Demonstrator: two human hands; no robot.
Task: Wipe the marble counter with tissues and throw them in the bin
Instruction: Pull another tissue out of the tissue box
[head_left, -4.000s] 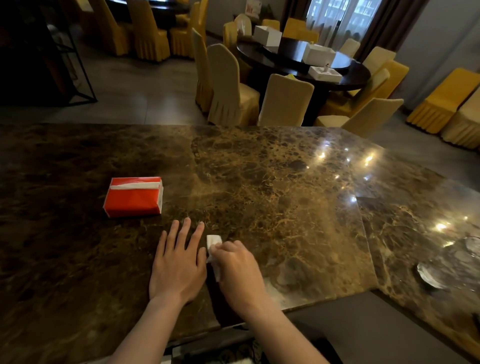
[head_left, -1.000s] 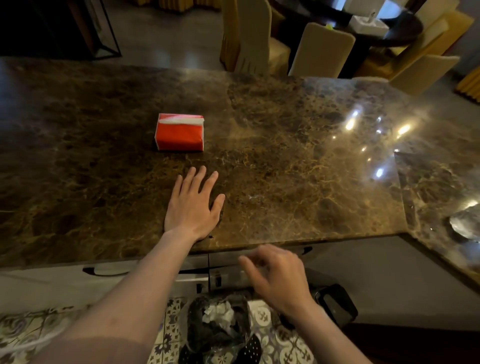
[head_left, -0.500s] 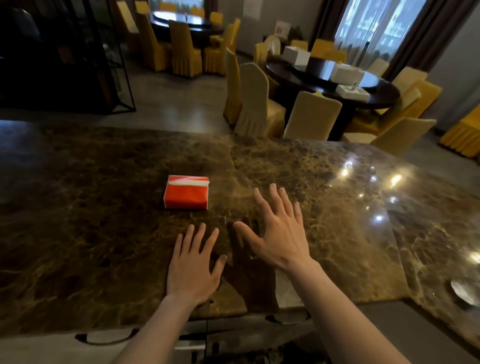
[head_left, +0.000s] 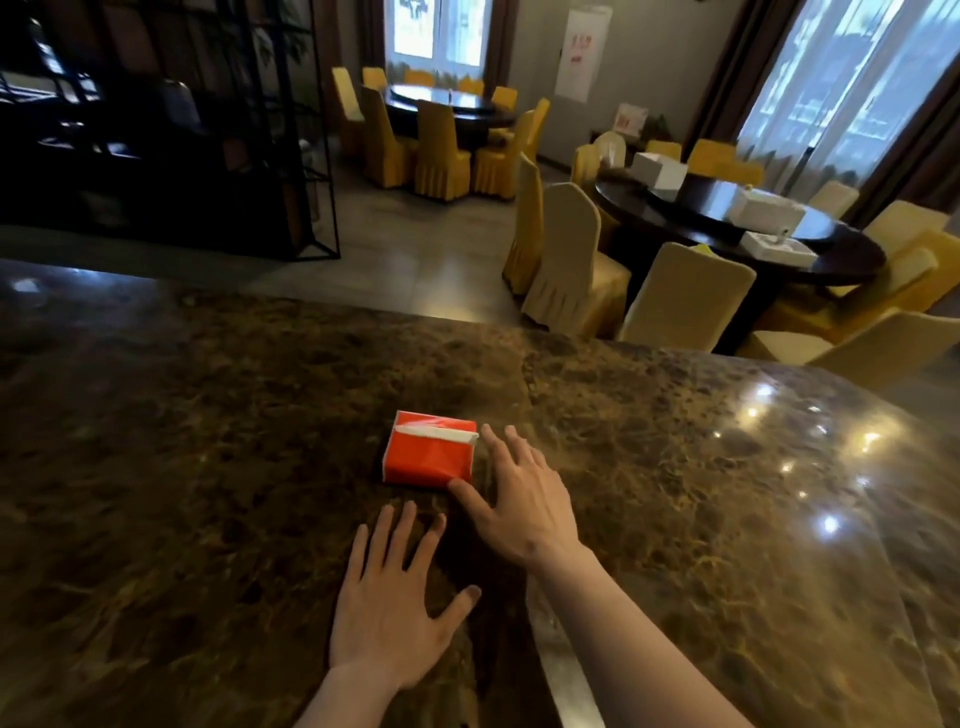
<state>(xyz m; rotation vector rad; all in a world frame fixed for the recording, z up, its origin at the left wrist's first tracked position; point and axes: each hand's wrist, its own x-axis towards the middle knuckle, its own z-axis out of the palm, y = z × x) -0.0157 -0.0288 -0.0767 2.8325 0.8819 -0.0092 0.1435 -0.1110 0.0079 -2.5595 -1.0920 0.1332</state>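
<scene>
tissues (head_left: 435, 429) peek from the red pack (head_left: 429, 457) (right hand (head_left: 519, 501) beside it, fingers wide); left hand (head_left: 390, 613) lies flat.

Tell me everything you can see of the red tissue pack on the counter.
The tissue pack is a small block wrapped in glossy red film, slightly creased. A white strip runs along its top far edge, where the opening seems to be. It lies flat on the brown marble counter, near the middle. The right hand is spread open beside it; its thumb is at the pack's near right corner. Whether they touch cannot be told.

The brown marble counter (head_left: 208, 441) bears a red tissue pack (head_left: 428, 457) and the flat left hand (head_left: 387, 618).
</scene>
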